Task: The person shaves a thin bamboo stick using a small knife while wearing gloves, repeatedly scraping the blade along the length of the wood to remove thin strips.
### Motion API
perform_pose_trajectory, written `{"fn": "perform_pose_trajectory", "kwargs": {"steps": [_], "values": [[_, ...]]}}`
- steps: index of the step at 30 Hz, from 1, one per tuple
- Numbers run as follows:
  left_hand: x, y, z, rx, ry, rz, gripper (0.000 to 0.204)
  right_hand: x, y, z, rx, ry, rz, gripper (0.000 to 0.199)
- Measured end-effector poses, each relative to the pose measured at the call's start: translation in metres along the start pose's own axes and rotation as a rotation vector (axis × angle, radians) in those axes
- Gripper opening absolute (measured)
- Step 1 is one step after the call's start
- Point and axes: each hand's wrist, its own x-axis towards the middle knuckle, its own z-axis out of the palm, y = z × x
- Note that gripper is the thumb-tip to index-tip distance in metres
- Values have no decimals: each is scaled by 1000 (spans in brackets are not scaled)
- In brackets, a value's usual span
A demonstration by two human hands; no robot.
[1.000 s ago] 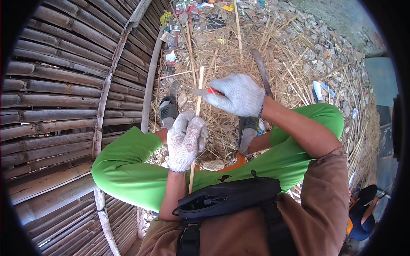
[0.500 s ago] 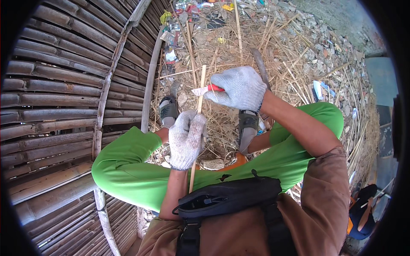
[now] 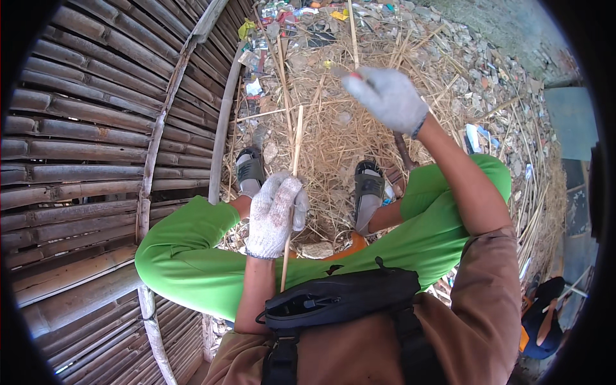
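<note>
1. Left hand [image 3: 273,215]: gloved, fingers curled closed around the strip, the grip lying below its middle.
2. Strip [image 3: 297,144]: thin, pale and nearly upright in the view, leaning slightly right at its far end; it stands out beyond the left hand on both sides. Its near end meets the pouch's edge; whether they touch cannot be told.
3. Right hand [image 3: 388,99]: gloved, farther off and to the right, closed on the knife; blurred, so the exact finger placement cannot be told.
4. Knife [image 3: 355,76]: red at the handle, its blurred blade directed left, well apart from the strip.
5. Pouch [image 3: 346,295]: black, worn at the near side, across the green trousers [image 3: 192,256].
6. Shoes [image 3: 370,186]: dark, one on each side of the strip, on ground strewn with straw [image 3: 333,138].
7. Wall [image 3: 83,128]: bamboo poles, at left.
8. Scrap [image 3: 254,87]: white, on the ground, far left.
</note>
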Motion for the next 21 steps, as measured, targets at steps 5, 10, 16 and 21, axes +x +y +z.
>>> {"fn": "perform_pose_trajectory", "kwargs": {"steps": [5,10,16,21], "values": [[1,0,6,-6,-63,1,23,-35,-57,42,-29,-198,-224,62],[3,-5,6,7,-57,44,22,-38,-56,49,-63,-148,-320,61],[-6,-1,7,27,-48,-7,22,4,5,7,-156,20,-10,69],[-1,-6,3,-43,-40,-35,23,-21,-46,25,-22,-123,-212,62]]}}
